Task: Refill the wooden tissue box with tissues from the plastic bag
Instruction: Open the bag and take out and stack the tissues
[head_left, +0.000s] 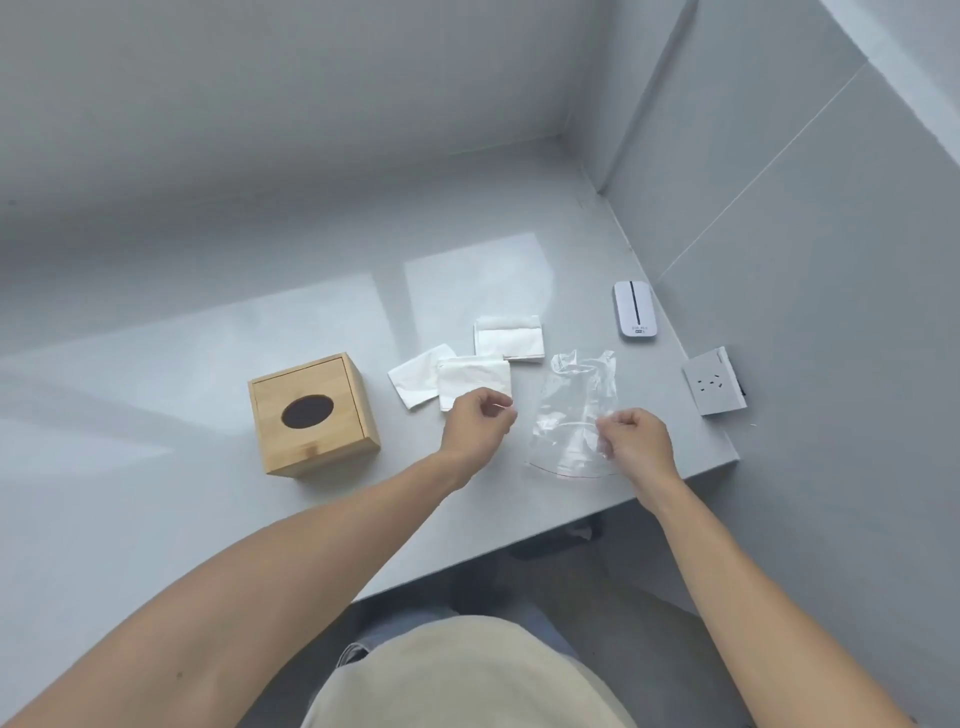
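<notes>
A: What are the hands gripping?

B: The right hand (638, 439) is curled shut, its fingertips pinching the near right edge of the clear, crumpled plastic bag (574, 415). The left hand (480, 423) is curled with thumb and fingers pinched together; it sits at the near edge of a folded white tissue (472, 382), but I cannot tell whether it grips the tissue or a bit of the bag's film.

A: And the surface, the room?

B: A glossy grey tabletop (156, 519) set into a corner of pale grey walls (779, 182). Window light shows as bright patches on it. Far right lies a white oblong device with a dark stripe (634, 310), and nearer the table edge a white square socket block (714, 382).

A: Where do the task things lie relative to the hands?

B: The bag lies flat between the two hands, its mouth towards the far side, a thin red line along its near edge. Three white tissue pieces are outside it: the one by the left hand, another (413, 378) partly under that one to its left, a third (509, 338) further back. The square light-wood tissue box with a dark oval opening (310, 415) stands upright, well left of the left hand.
</notes>
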